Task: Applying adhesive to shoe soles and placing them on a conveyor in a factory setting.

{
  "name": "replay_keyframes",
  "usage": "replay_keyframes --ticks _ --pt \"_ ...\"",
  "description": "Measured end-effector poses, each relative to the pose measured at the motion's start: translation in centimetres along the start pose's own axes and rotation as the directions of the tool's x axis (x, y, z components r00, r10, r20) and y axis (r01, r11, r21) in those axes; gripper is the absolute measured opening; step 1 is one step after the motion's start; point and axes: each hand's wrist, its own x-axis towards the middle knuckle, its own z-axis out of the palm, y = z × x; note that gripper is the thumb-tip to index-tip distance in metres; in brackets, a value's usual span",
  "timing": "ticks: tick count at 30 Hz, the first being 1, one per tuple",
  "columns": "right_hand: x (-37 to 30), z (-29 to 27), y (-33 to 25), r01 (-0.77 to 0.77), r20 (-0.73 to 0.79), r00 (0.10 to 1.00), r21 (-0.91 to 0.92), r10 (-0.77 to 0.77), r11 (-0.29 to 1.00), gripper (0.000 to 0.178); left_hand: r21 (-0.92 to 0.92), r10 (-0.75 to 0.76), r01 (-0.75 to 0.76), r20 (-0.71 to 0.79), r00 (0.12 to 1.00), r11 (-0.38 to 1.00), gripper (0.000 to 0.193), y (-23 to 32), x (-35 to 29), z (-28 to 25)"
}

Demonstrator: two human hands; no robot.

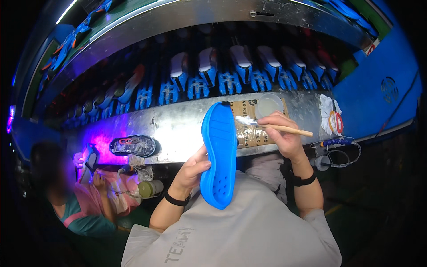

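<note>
A bright blue shoe sole point(221, 151) stands lengthwise in front of my body, its hollow inner side toward me. My left hand point(192, 171) grips its left edge, thumb on the rim. In my right hand point(284, 133) is a brush point(289, 130) with a pale wooden handle, pinched between thumb and fingers. The white bristles point(245, 120) are close to the sole's right edge near its far end; I cannot tell if they touch. Just beyond the brush, a clear round tub point(268, 106) of whitish liquid sits on a piece of brown cardboard point(252, 139).
Behind the metal bench point(178, 133), several shoes on blue holders point(229, 82) line a rack. A dark shoe point(133, 146) lies on the bench at left. A co-worker point(84, 196) sits left. White cloths point(330, 115) and a coiled cable point(342, 149) are at right.
</note>
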Motion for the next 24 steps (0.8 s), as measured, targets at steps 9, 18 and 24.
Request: replay_keyframes --ticks 9,18,24 --pt "0.7 1.0 -0.4 0.055 0.044 0.998 -0.021 -0.054 0.998 0.019 0.033 -0.008 0.007 0.016 1.0 0.999 0.084 0.8 0.0 0.5" --pt "0.1 1.5 -2.0 0.045 0.137 0.989 0.033 -0.049 0.998 0.015 0.081 0.04 -0.038 -0.018 0.999 0.996 0.086 2.1 0.6 0.3" --pt "-0.3 1.7 -2.8 0.078 0.148 0.986 0.038 -0.082 0.996 0.015 0.183 0.101 -0.1 0.003 0.995 0.978 0.087 2.8 1.1 0.3"
